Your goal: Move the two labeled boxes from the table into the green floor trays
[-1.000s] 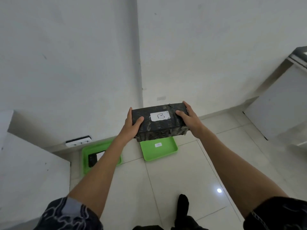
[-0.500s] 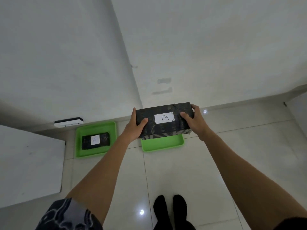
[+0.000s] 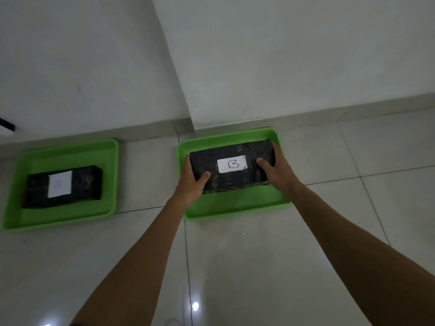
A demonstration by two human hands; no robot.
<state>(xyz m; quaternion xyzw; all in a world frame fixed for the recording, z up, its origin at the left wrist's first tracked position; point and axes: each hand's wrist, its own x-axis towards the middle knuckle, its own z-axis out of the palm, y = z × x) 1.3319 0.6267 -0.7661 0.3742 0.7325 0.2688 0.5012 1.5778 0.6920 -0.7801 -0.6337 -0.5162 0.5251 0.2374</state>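
A dark wrapped box with a white label marked B is inside the right green tray on the floor. My left hand grips its left end and my right hand grips its right end. Whether the box rests on the tray bottom I cannot tell. The left green tray holds the other dark box, which has a white label with faint writing.
Both trays lie on pale glossy floor tiles against a white wall with a protruding corner between them. A dark object shows at the far left edge. Open floor lies in front of the trays.
I have come much closer and lower. The box B has gone down from above the right tray into it, both hands still gripping its ends.
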